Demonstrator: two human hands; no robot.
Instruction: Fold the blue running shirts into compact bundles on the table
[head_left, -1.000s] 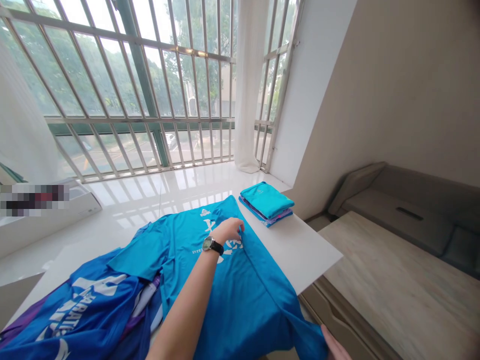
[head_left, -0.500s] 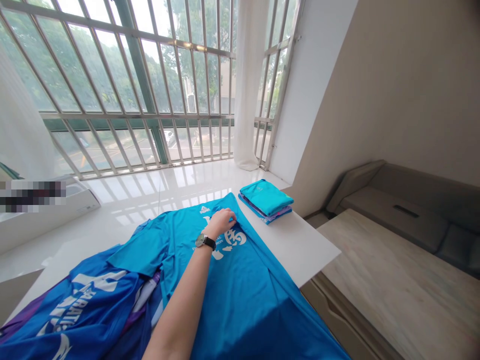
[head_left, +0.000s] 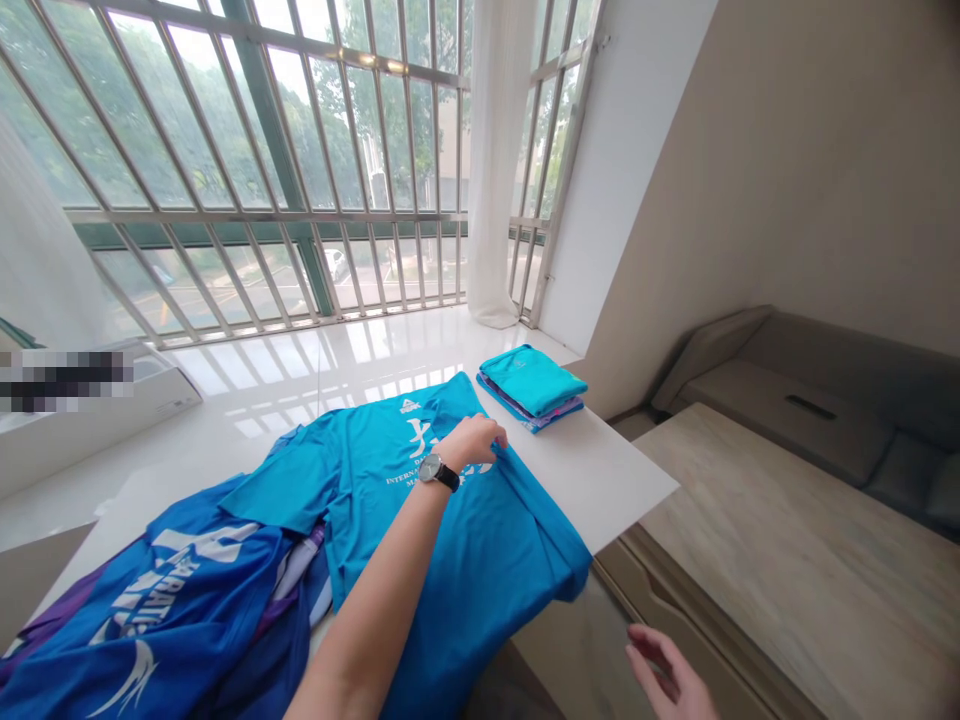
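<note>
A turquoise T-shirt (head_left: 465, 560) with white print lies flat on the white table (head_left: 607, 490), its right side folded inward. My left hand (head_left: 472, 443), with a black-strapped wristwatch (head_left: 439, 472), has its fingers curled over that fold. Off the table's near edge, my right hand (head_left: 666, 670) hangs low with its fingers apart, holding nothing and apart from the cloth. To the left, a bunched royal-blue printed jersey (head_left: 180, 590) overlaps the T-shirt's sleeve. A folded stack of shirts (head_left: 531, 388), turquoise on top, sits just beyond the T-shirt.
A pale marble-patterned bench top (head_left: 787, 560) lies right of the table, with a grey sofa cushion (head_left: 787, 410) beyond it. Barred windows (head_left: 277, 170) and a white curtain (head_left: 491, 170) stand behind a glossy white sill (head_left: 300, 375).
My right hand has let go of the T-shirt's lower edge and moved away from it. That edge now lies folded inward, and my left hand has moved slightly right along the fold.
</note>
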